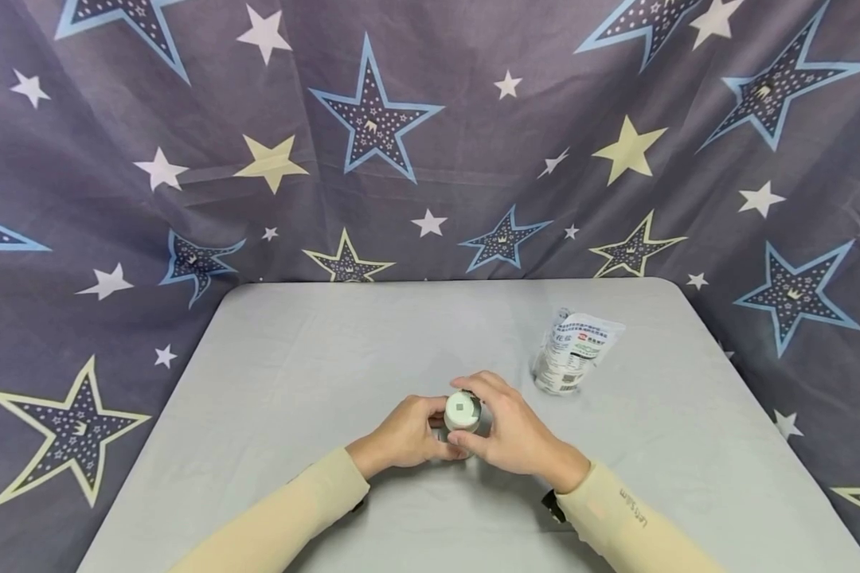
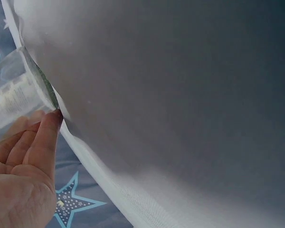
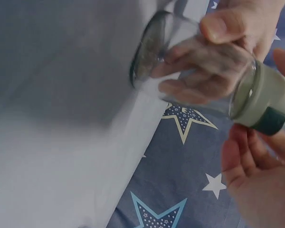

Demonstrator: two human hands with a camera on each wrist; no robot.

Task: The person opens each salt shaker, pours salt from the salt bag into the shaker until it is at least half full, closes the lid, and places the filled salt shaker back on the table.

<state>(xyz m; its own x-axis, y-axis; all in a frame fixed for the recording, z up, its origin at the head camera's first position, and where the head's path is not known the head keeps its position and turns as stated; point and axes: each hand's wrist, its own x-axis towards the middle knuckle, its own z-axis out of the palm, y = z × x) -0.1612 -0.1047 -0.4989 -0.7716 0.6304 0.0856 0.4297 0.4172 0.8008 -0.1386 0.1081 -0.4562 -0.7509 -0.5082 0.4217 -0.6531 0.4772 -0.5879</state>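
Observation:
A clear glass jar (image 3: 197, 64) with a pale green lid (image 1: 462, 410) is between my two hands over the middle of the table. My left hand (image 1: 410, 434) wraps its fingers and thumb round the glass body, and its fingers show through the glass in the right wrist view. At the lid, my right hand (image 1: 517, 434) has thumb and fingers on opposite sides, pinching it. A dark green patch (image 3: 270, 121) marks the lid's side. In the left wrist view, the jar's glass (image 2: 14, 95) shows at the left edge above my left fingers (image 2: 42, 142).
On the right of the grey-covered table (image 1: 315, 342) stands a white and clear pouch (image 1: 573, 354) with printed text, leaning a little to the right. A dark curtain with stars (image 1: 444, 159) hangs behind the table's far edge.

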